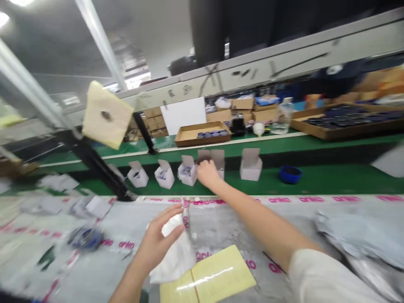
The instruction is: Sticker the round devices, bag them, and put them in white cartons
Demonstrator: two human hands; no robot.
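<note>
My right hand reaches forward to the row of small open white boxes on the green conveyor belt. Its fingers are curled at one box, beside an open white box with bluish contents. A dark shape shows just behind the fingers; whether they grip it is hidden. Another open white box stands to the right of this hand. My left hand is held low over the near table, thumb and fingers apart, by a white plastic bag or cloth. Under that lies a yellow sheet with a glossy cover.
A blue round object sits on the belt at right. Behind are a shallow cardboard tray, a clear bottle and a bigger tray of dark discs. A dark post slants at left. Grey plastic packaging lies right.
</note>
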